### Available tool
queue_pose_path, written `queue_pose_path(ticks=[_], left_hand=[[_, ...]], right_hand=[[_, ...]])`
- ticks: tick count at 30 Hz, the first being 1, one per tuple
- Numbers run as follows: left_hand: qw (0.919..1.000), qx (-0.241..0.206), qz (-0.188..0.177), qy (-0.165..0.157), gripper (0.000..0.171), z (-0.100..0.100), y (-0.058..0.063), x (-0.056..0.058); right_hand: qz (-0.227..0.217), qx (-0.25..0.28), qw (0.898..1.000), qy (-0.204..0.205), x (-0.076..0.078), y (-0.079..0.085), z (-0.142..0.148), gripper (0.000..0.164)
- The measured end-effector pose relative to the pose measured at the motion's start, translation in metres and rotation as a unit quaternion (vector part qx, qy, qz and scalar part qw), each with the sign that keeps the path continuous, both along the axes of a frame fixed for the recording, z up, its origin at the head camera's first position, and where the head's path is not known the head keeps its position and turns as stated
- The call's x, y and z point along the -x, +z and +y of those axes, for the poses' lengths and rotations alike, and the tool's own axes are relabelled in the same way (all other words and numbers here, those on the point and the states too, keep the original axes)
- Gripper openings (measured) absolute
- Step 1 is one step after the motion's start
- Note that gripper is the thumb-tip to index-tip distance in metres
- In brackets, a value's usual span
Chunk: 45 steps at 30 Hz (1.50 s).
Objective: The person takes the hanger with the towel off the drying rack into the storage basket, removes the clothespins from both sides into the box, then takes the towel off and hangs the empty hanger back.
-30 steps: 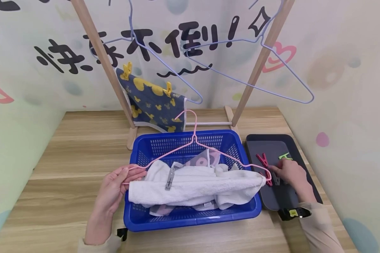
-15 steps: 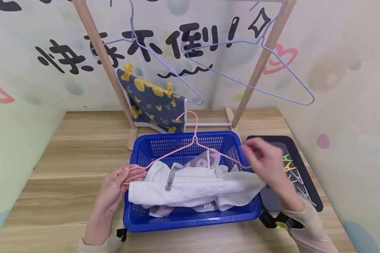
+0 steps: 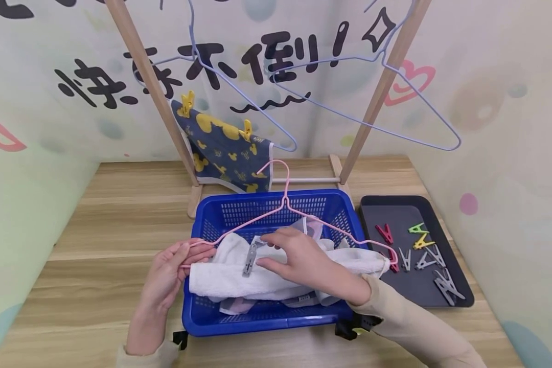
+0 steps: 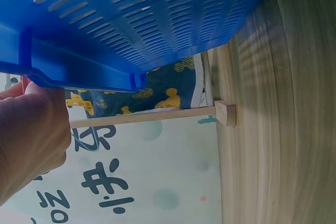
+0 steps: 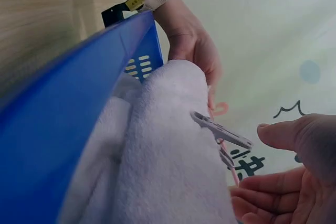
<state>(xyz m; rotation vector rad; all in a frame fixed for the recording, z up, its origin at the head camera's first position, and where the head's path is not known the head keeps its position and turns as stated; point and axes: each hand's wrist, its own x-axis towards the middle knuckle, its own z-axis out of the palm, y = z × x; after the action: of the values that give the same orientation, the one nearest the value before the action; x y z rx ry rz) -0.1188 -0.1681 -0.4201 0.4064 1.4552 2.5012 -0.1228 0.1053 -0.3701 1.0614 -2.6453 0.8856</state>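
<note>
My left hand [image 3: 166,268] pinches the left end of the pink clothes hanger [image 3: 253,218]. A white towel [image 3: 221,278] is folded over the hanger's bottom bar, above the blue basket [image 3: 280,324]. One grey clothespin [image 3: 250,259] is clipped on the towel toward its left side. Over the towel's middle reaches my right hand [image 3: 299,258], thumb and fingers spread to either side of that clothespin. In the right wrist view a gap shows between the thumb [image 5: 281,134] and the clothespin [image 5: 226,132].
On the right, a black tray [image 3: 397,296] holds several clothespins in red, green, yellow and grey. Behind the basket stands a wooden rack [image 3: 372,102] with blue hangers [image 3: 423,97]. A dark blue patterned cloth [image 3: 232,153] hangs there by yellow clothespins [image 3: 247,130].
My right hand has left the clothespins in the tray and swung left across the towel to the clipped grey clothespin. My left hand keeps its hold on the hanger.
</note>
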Motion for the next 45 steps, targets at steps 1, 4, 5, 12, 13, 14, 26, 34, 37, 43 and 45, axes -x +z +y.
queue_pose_path(ticks=[1, 4, 5, 12, 13, 14, 26, 34, 37, 43, 45], left_hand=[[1.0, -0.001, 0.0, -0.001, 0.031, 0.0, 0.0, 0.0], [1.0, -0.001, 0.001, -0.001, 0.031, 0.0, 0.0, 0.0], [1.0, 0.0, 0.001, -0.001, 0.031, 0.0, 0.0, 0.0], [1.0, -0.007, 0.005, -0.005, 0.032, 0.0, -0.001, 0.0], [0.9999, -0.008, 0.006, -0.006, 0.032, 0.0, -0.001, 0.0], [0.9999, -0.009, 0.007, -0.007, 0.032, 0.0, -0.001, 0.0], [0.9999, -0.004, 0.011, -0.005, 0.033, 0.001, -0.002, 0.001], [0.9999, -0.007, 0.01, -0.002, 0.032, -0.001, -0.002, 0.001], [1.0, -0.006, 0.005, -0.005, 0.032, -0.001, -0.003, 0.001], [1.0, -0.003, -0.002, 0.0, 0.032, -0.002, -0.004, 0.0], [1.0, -0.003, -0.002, 0.003, 0.032, -0.002, -0.004, 0.0]], right_hand=[[-0.009, -0.005, 1.0, -0.001, 0.001, -0.001, -0.003, 0.034], [-0.034, -0.011, 0.999, -0.001, 0.004, -0.005, -0.008, 0.034], [-0.042, -0.012, 0.999, 0.0, 0.004, -0.006, -0.01, 0.033], [-0.075, 0.015, 0.997, 0.003, 0.007, -0.01, -0.016, 0.023], [-0.077, 0.021, 0.997, 0.004, 0.007, -0.01, -0.017, 0.022], [-0.079, 0.027, 0.996, 0.005, 0.007, -0.01, -0.017, 0.021], [-0.108, 0.12, 0.987, -0.006, 0.007, -0.012, -0.02, 0.01], [-0.124, 0.225, 0.966, 0.01, 0.011, -0.013, -0.017, 0.005], [-0.127, 0.247, 0.961, 0.008, 0.014, -0.006, -0.011, 0.006], [-0.103, 0.24, 0.965, -0.015, 0.014, 0.012, 0.014, 0.007], [-0.089, 0.244, 0.965, -0.026, 0.014, 0.018, 0.028, 0.008]])
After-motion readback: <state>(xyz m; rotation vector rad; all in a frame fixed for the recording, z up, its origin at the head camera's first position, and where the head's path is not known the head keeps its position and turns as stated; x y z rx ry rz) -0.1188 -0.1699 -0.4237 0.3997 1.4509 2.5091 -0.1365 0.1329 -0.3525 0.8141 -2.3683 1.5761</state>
